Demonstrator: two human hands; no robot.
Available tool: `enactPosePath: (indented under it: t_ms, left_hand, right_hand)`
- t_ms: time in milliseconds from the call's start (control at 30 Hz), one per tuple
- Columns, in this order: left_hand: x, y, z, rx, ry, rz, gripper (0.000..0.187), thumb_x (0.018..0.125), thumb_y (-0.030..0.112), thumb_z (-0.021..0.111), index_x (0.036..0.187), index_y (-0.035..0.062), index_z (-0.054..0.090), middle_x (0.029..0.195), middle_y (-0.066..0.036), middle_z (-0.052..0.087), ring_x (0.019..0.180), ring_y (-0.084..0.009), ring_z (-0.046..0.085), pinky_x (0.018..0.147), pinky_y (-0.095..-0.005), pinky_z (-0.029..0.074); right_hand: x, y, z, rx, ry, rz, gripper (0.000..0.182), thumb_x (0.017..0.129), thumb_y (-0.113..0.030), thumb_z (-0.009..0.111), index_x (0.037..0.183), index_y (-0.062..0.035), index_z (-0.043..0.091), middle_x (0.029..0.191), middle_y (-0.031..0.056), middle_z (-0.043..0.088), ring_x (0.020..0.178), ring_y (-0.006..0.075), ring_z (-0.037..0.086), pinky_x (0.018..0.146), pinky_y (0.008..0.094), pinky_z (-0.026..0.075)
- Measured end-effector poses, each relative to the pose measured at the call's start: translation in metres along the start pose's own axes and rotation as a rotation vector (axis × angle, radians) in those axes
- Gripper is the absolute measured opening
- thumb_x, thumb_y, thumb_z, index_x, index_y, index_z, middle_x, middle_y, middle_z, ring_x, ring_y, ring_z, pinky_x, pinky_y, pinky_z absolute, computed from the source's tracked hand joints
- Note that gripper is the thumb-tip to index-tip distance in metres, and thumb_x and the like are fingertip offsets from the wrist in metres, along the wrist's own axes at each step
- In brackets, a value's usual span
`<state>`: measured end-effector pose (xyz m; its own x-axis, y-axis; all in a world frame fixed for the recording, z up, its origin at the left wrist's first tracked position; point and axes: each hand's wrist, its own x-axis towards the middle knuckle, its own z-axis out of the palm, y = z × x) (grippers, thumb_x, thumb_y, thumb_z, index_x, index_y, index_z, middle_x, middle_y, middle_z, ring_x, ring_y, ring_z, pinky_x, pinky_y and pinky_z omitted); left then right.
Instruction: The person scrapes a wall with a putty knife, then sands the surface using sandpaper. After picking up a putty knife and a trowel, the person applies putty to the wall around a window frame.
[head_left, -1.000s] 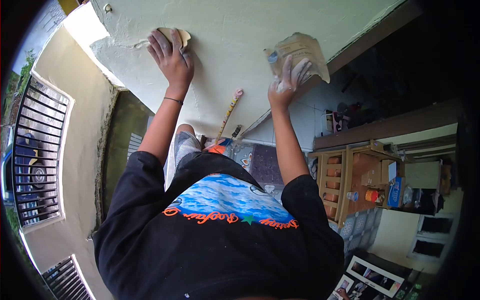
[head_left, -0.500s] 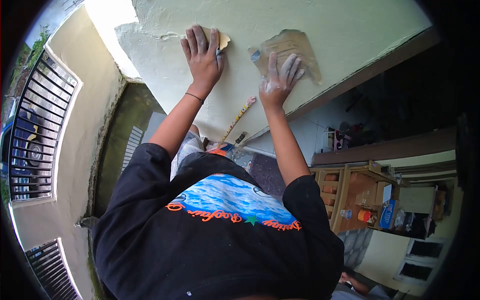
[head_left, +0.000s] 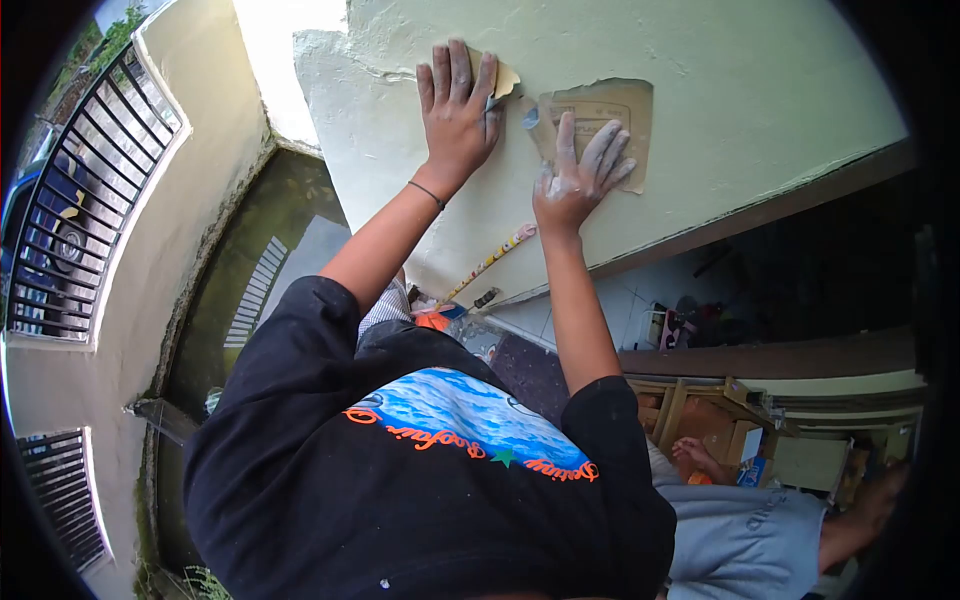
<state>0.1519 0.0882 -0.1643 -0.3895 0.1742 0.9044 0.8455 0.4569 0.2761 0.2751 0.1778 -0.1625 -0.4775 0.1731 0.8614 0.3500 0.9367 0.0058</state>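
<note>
My left hand [head_left: 458,125], dusted with pale powder, presses a small folded piece of sandpaper [head_left: 506,80] against the pale green wall [head_left: 760,80]. The paper shows beside its fingers, partly hidden beneath them. To the right, my right hand [head_left: 585,170] holds a larger brown sheet of sandpaper [head_left: 638,105] on the same wall. Its whitened fingers are stretched over the sheet, whose printed back faces me. The sheet's left edge is curled into a roll near the thumb.
A yellow patterned stick [head_left: 490,262] leans below the hands. The wall's lower edge [head_left: 740,215] borders a dark doorway. Another person in grey shorts [head_left: 745,535] is at the lower right, near a wooden shelf [head_left: 690,400]. Left stands a barred railing [head_left: 90,200].
The view has shifted. My right hand and its sheet have moved down and left on the wall, closer to my left hand. The other person has come further into view at the lower right.
</note>
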Motion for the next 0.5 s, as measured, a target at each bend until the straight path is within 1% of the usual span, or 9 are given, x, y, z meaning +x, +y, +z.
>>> enactPosePath:
  t_ms: [33,133,200,233,267,300,333,433,500]
  left_hand:
    - [-0.031,-0.007,0.006,-0.01,-0.064,-0.025,0.051,0.077,0.021,0.044,0.124,0.0061,0.031,0.133,-0.022,0.012,0.124,-0.0366,0.006,0.098,-0.0467,0.004]
    - [-0.065,-0.028,0.01,0.062,-0.151,-0.067,0.052,0.078,0.02,0.044,0.125,0.004,0.029,0.133,-0.022,0.011,0.123,-0.0374,0.005,0.098,-0.047,0.003]
    - [-0.035,-0.042,0.003,0.0,0.055,-0.202,0.053,0.079,0.019,0.043,0.126,0.0023,0.025,0.133,-0.023,0.01,0.123,-0.0374,0.005,0.098,-0.0467,0.004]
    - [-0.013,-0.047,-0.005,0.014,0.062,-0.206,0.053,0.079,0.019,0.043,0.126,0.0023,0.025,0.133,-0.023,0.01,0.123,-0.0374,0.005,0.098,-0.0467,0.004]
    - [0.015,-0.05,-0.014,-0.005,0.168,-0.246,0.053,0.079,0.018,0.042,0.126,0.0019,0.024,0.132,-0.023,0.01,0.123,-0.0374,0.006,0.098,-0.0466,0.005]
    - [0.034,-0.052,-0.019,-0.025,0.273,-0.283,0.053,0.079,0.017,0.041,0.126,0.0015,0.023,0.132,-0.023,0.01,0.123,-0.0373,0.006,0.098,-0.0464,0.006]
    - [0.041,-0.055,-0.021,-0.018,0.276,-0.284,0.053,0.079,0.017,0.041,0.126,0.0015,0.023,0.132,-0.023,0.01,0.123,-0.0373,0.006,0.098,-0.0464,0.006]
    - [0.039,-0.051,-0.019,-0.075,0.338,-0.297,0.052,0.08,0.016,0.04,0.127,0.0019,0.022,0.133,-0.022,0.01,0.123,-0.0366,0.006,0.098,-0.0455,0.007]
    - [-0.001,-0.041,-0.009,-0.037,0.15,-0.296,0.055,0.08,0.018,0.043,0.127,0.0024,0.02,0.132,-0.024,0.008,0.123,-0.0389,0.005,0.098,-0.0459,0.006]
  right_hand:
    - [-0.021,0.0,0.01,-0.022,-0.156,-0.05,0.059,0.063,-0.015,0.057,0.119,-0.0227,0.041,0.126,0.0261,0.024,0.117,0.0417,0.022,0.092,0.0572,0.014]
    - [-0.055,0.011,0.026,-0.066,-0.264,-0.108,0.061,0.061,-0.014,0.057,0.119,-0.0218,0.041,0.125,0.0254,0.028,0.116,0.0405,0.026,0.092,0.0569,0.015]
    - [-0.026,0.015,0.011,-0.072,-0.077,-0.034,0.063,0.06,-0.012,0.057,0.12,-0.0215,0.041,0.126,0.0267,0.024,0.117,0.0421,0.023,0.092,0.0576,0.014]
    - [0.002,0.013,-0.007,-0.056,-0.023,0.03,0.063,0.059,-0.01,0.057,0.12,-0.0197,0.041,0.127,0.029,0.019,0.119,0.044,0.017,0.092,0.0584,0.011]
    - [0.028,0.016,-0.019,-0.022,0.085,0.051,0.061,0.061,-0.009,0.056,0.12,-0.017,0.041,0.128,0.0308,0.014,0.12,0.0454,0.01,0.092,0.0591,0.006]
    - [0.052,0.019,-0.033,-0.004,0.188,0.053,0.058,0.064,-0.008,0.055,0.12,-0.015,0.041,0.128,0.0311,0.012,0.12,0.0451,0.008,0.092,0.0586,0.004]
    - [0.072,0.021,-0.043,0.015,0.277,0.069,0.057,0.065,-0.007,0.054,0.12,-0.015,0.041,0.128,0.0306,0.014,0.12,0.0451,0.009,0.092,0.0581,0.005]
    - [0.08,0.023,-0.043,0.045,0.312,0.03,0.056,0.065,-0.007,0.054,0.12,-0.0152,0.041,0.128,0.0294,0.017,0.12,0.0445,0.011,0.093,0.0576,0.006]
    - [0.047,0.007,-0.029,-0.011,0.112,0.012,0.061,0.061,-0.008,0.056,0.119,-0.019,0.042,0.127,0.0271,0.021,0.119,0.0422,0.018,0.092,0.0579,0.011]
